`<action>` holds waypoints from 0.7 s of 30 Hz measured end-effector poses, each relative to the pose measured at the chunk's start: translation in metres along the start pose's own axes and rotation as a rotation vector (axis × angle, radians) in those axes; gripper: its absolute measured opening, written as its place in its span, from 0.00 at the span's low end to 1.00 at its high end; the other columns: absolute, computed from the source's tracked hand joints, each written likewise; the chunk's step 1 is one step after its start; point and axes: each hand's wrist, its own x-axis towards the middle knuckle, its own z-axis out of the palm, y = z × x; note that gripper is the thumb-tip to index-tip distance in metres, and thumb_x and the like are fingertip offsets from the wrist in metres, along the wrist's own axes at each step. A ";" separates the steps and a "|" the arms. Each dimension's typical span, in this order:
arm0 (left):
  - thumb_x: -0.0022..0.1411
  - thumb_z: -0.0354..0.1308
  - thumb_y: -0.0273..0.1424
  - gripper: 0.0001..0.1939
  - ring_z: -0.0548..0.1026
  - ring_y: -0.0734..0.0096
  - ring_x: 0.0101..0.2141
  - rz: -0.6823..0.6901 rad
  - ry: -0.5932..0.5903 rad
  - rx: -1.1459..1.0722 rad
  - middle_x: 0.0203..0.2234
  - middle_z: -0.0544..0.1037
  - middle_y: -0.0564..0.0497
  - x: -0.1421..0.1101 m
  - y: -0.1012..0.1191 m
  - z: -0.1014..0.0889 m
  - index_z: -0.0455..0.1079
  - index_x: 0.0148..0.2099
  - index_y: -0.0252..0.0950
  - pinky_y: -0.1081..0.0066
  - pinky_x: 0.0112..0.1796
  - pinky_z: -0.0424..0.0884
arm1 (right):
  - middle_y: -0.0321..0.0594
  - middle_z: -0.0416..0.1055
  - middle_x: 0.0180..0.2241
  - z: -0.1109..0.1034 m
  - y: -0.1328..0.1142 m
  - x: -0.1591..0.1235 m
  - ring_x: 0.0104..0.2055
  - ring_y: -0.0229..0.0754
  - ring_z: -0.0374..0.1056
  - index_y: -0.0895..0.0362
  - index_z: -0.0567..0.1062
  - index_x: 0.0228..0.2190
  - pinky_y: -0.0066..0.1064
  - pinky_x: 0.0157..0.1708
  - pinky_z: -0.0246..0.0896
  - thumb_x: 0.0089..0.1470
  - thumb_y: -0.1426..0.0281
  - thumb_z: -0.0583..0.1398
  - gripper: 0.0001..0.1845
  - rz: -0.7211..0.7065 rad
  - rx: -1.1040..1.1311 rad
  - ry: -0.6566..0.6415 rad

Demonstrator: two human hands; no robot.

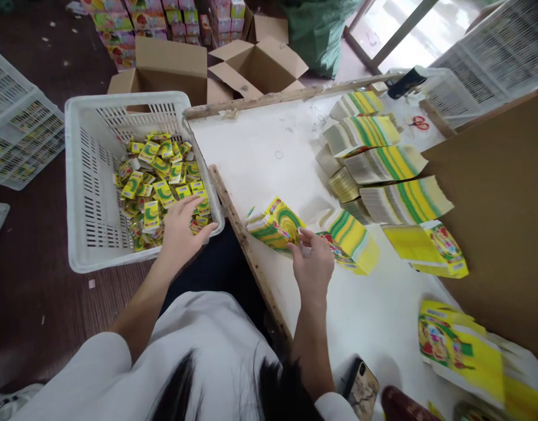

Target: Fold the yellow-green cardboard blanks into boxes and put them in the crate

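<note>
My left hand point(181, 231) is over the near right part of a white plastic crate point(78, 193), thumb and fingers apart. Below it lie many small yellow-and-green packs point(162, 193), and I cannot make out whether the fingertips touch any. On the white table, my right hand point(313, 263) pinches the right edge of a yellow carton point(283, 225) printed with green swirls. That carton stands tilted near the table's wooden edge. Just right of the hand, a stack of flat printed cartons point(350, 240) leans on the table, partly hidden by my fingers.
Rows of flat cartons point(394, 166) line the table's right side, by a brown board point(497, 222). Red scissors point(420, 123) lie at the back. A phone point(362, 389) is near the front. Open cardboard boxes point(260, 64) stand beyond the table; more crates point(23, 117) are at left.
</note>
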 end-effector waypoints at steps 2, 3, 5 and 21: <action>0.62 0.62 0.39 0.23 0.71 0.55 0.57 0.001 -0.070 -0.117 0.54 0.75 0.43 -0.003 0.013 0.010 0.69 0.57 0.39 0.53 0.60 0.64 | 0.43 0.73 0.37 -0.002 -0.005 -0.001 0.41 0.50 0.69 0.56 0.73 0.44 0.49 0.48 0.64 0.52 0.65 0.64 0.18 0.027 0.049 0.020; 0.62 0.63 0.39 0.22 0.71 0.56 0.57 -0.006 -0.104 -0.183 0.54 0.75 0.44 -0.005 0.018 0.015 0.69 0.57 0.39 0.53 0.60 0.64 | 0.41 0.72 0.36 -0.004 -0.008 -0.002 0.40 0.49 0.69 0.56 0.71 0.44 0.47 0.47 0.65 0.50 0.65 0.65 0.19 0.050 0.086 0.041; 0.59 0.65 0.40 0.25 0.71 0.55 0.57 -0.030 -0.194 -0.376 0.55 0.75 0.43 -0.012 0.028 0.027 0.69 0.57 0.39 0.52 0.60 0.64 | 0.37 0.69 0.35 -0.008 -0.018 -0.005 0.38 0.45 0.68 0.54 0.69 0.43 0.42 0.44 0.66 0.47 0.65 0.68 0.22 0.093 0.193 0.081; 0.59 0.59 0.55 0.23 0.69 0.71 0.31 -0.276 0.055 -1.452 0.29 0.68 0.53 -0.020 0.086 0.059 0.66 0.38 0.39 0.67 0.39 0.71 | 0.33 0.71 0.37 0.010 -0.096 -0.050 0.39 0.38 0.69 0.49 0.72 0.45 0.30 0.38 0.69 0.47 0.72 0.71 0.24 0.093 1.010 -0.371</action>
